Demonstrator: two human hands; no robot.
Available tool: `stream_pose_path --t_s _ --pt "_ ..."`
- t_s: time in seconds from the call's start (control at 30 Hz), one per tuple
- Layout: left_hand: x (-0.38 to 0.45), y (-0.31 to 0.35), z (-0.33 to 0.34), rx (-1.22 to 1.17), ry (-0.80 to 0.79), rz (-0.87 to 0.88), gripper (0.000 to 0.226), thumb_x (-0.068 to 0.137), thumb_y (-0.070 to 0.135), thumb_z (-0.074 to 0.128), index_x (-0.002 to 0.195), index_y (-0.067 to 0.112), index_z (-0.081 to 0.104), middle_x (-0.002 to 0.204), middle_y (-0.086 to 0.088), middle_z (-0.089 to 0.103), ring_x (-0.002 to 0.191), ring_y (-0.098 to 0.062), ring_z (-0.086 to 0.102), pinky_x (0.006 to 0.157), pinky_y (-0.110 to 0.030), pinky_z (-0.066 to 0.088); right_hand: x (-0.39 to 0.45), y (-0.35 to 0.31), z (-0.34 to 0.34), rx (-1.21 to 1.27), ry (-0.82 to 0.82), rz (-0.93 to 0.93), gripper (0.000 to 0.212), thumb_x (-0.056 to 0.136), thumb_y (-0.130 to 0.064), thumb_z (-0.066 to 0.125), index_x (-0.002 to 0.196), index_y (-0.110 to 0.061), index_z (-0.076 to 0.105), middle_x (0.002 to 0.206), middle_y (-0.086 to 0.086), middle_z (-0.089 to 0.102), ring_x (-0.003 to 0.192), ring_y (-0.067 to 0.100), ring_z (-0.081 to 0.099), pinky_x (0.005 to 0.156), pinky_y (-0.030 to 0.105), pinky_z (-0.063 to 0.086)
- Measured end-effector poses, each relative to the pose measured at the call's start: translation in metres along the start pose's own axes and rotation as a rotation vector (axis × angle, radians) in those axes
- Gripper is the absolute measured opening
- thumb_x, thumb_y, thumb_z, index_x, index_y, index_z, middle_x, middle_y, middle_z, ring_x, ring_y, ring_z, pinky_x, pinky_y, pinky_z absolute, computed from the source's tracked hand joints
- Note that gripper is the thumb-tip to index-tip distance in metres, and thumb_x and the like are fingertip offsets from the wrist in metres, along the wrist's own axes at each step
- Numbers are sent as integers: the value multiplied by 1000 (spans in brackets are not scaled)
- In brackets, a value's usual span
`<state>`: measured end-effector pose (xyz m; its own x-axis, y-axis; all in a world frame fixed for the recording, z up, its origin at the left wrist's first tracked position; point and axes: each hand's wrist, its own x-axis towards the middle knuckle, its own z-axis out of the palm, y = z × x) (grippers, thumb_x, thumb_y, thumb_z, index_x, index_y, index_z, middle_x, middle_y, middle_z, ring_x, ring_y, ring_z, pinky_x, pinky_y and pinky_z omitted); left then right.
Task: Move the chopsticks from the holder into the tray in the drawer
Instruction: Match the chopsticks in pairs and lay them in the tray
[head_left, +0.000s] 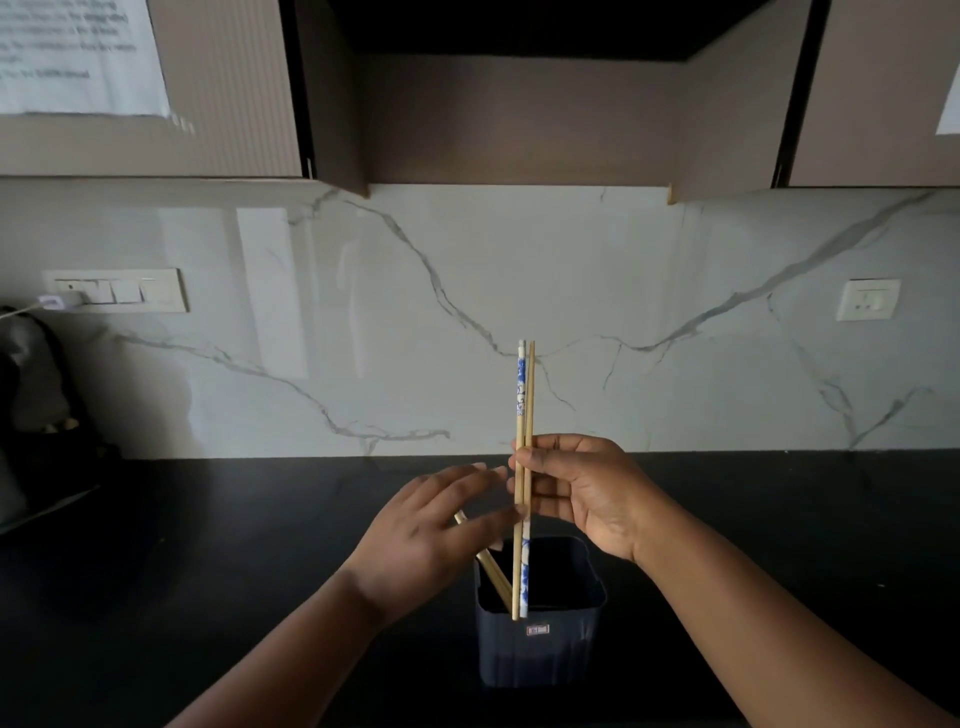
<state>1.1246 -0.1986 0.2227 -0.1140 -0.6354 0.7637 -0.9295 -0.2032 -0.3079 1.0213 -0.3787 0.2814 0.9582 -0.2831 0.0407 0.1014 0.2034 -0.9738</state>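
Both hands are raised over a dark square plastic holder (540, 618) that stands on a black countertop (208, 545). A bundle of upright chopsticks (524, 415), pale bamboo sticks together with a white one patterned in blue, is pinched by the right hand (587, 493), its thumb and fingers closed around the sticks near their middle. The lower tips of this bundle are seen at the holder's front rim, toward 6 o'clock of its mouth; whether they still rest inside or hang just above cannot be told. The upper ends are shown against a white marble-veined backsplash (467, 312). The left hand (436, 525) is held with fingers loosely spread and blurred, nothing being gripped by it; its fingertips are placed just beside the bundle, at 9 o'clock of the right hand. Under the left hand, two more plain bamboo chopsticks (493, 571) are leaned in the holder, tilted toward 10 o'clock from its mouth. A small label is borne on the holder's front wall. On the backsplash, a white switch panel (119, 291) is mounted at 9 o'clock of the hands, with a plugged-in charger, and a white socket (867, 300) at 2 o'clock. Brown wall cabinets (519, 104) are hung at 12 o'clock, with a printed sheet of paper (78, 57) fixed to the leftmost door.
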Motion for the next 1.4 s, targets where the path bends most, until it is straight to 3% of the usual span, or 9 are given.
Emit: stream_pose_path --t_s 0.4,0.57,0.67,0.77,0.83,0.97,1.07,1.27,1.4 --pt "16 4 -22 -9 13 265 20 95 19 58 105 21 76 114 2 71 113 -20 64 90 -33 52 -13 12 11 -33 10 32 16 83 -8 70 96 1 73 83 14 74 73 26 72 64 36 61" --pt "23 4 -28 -75 97 212 23 96 16 54 102 14 76 106 -1 74 100 -19 69 81 -32 54 -14 12 13 7 10 51 25 77 -11 76 96 4 72 83 16 74 71 26 72 65 37 61" --pt "34 3 -33 -232 186 -40 17 89 11 63 102 16 74 96 0 75 86 -16 69 74 -30 53 -15 12 11 -1 39 27 21 80 -10 74 97 1 72 91 19 75 79 29 73 71 38 61" --pt "57 5 -40 -760 116 -772 10 88 26 69 88 34 74 81 -3 74 73 -15 68 69 -29 55 -15 12 11 17 46 -18 25 72 -12 76 95 -2 74 95 18 74 85 31 73 70 36 61" --pt "64 1 -38 -976 0 -1041 13 86 23 71 76 31 77 71 -2 74 66 -15 69 64 -26 56 -16 12 12 31 36 -29 26 70 -12 76 95 -4 75 96 19 74 86 31 73 70 35 60" --pt "62 3 -31 -1132 -88 -1173 8 84 14 72 78 12 77 74 -9 76 70 -22 73 64 -28 59 -17 16 16 -15 26 -40 14 85 -3 67 95 -7 76 93 15 76 86 26 74 67 31 60" --pt "61 10 -24 -1141 -68 -1202 7 83 11 72 78 15 76 72 -5 75 64 -13 71 56 -20 54 -18 19 18 -22 60 -37 16 85 -2 67 94 -10 77 91 13 77 86 23 74 62 28 59" --pt "62 15 -14 -1136 -20 -1245 15 88 7 66 80 15 76 74 -5 76 67 -14 72 56 -20 54 -20 30 18 -121 162 -74 15 83 -3 71 84 -17 77 83 11 77 76 18 74 60 23 57" --pt "59 14 -12 -1194 -62 -1290 6 85 11 71 87 7 73 75 -7 76 67 -16 73 57 -22 56 -21 38 17 -145 178 -68 12 82 -2 72 85 -13 76 82 12 77 74 19 75 59 24 57"
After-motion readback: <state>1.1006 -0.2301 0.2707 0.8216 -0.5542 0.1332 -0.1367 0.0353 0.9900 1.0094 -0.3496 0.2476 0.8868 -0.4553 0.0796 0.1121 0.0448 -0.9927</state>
